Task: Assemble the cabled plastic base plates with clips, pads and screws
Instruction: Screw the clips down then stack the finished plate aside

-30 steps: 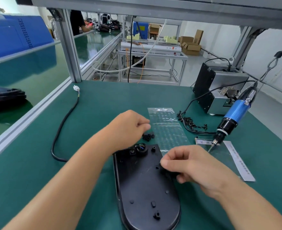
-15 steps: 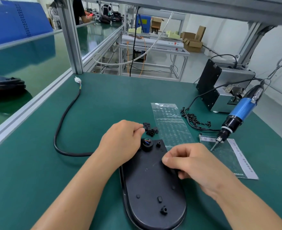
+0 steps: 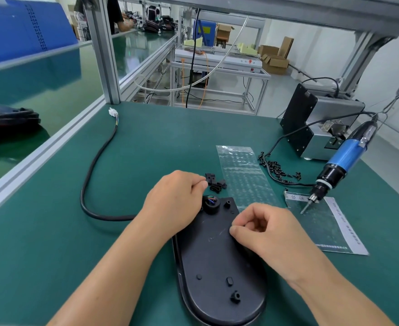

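The oval black plastic base plate (image 3: 217, 262) lies flat on the green bench mat (image 3: 52, 243), close to the person at 6 o'clock, its inner face up so the posts and the round cable boss (image 3: 210, 203) are reachable. Its thick black cable (image 3: 92, 170) loops away toward 10 o'clock and ends in a white plug (image 3: 112, 112), kept clear of the work.

The left hand (image 3: 175, 203) reaches to the small heap of black plastic clips (image 3: 216, 182) at 12 o'clock of the plate; thumb and forefinger are pinched together at one clip's edge — probably picking it up, though whether it is lifted I cannot tell. The right hand (image 3: 264, 234) rests over the plate's 2 o'clock edge with fingers curled; likely steadying it, but whether it holds some small part is hidden.

A clear strip of transparent pads (image 3: 243, 177) lies at 1 o'clock, loose black screws (image 3: 276, 168) beyond it, and the hanging blue electric screwdriver (image 3: 342, 165) at 2 o'clock — each within easy reach for later steps.
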